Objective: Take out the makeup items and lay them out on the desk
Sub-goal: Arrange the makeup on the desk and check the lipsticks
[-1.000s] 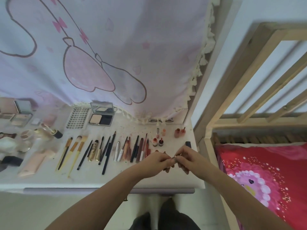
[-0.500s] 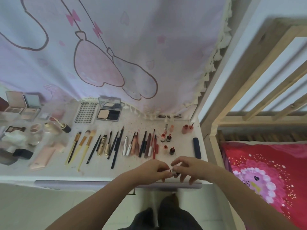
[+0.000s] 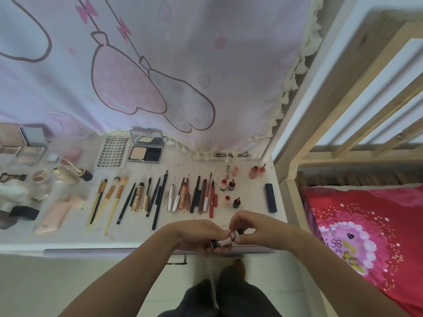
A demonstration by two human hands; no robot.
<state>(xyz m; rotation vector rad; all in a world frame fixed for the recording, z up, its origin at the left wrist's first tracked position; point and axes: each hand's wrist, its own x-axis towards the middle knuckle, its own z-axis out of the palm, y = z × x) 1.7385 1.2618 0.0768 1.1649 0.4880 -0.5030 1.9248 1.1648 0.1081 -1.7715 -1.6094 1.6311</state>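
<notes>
Both hands, left (image 3: 201, 235) and right (image 3: 251, 229), pinch 1 small tube (image 3: 225, 241) together at surface (image 3: 142, 236) edge, 6 o'clock; likely uncapping, next lay it beside lip tints (image 3: 229, 191) at 12.

Legible text is limited to two locations. The header strip of the false-lash card (image 3: 113, 152), lying on the bench (image 3: 68, 236), carries a short printed brand mark, upside down from this view; its letters cannot be read with confidence. The red bedding (image 3: 366, 227) shows the letters "SS", partly cut off.
</notes>
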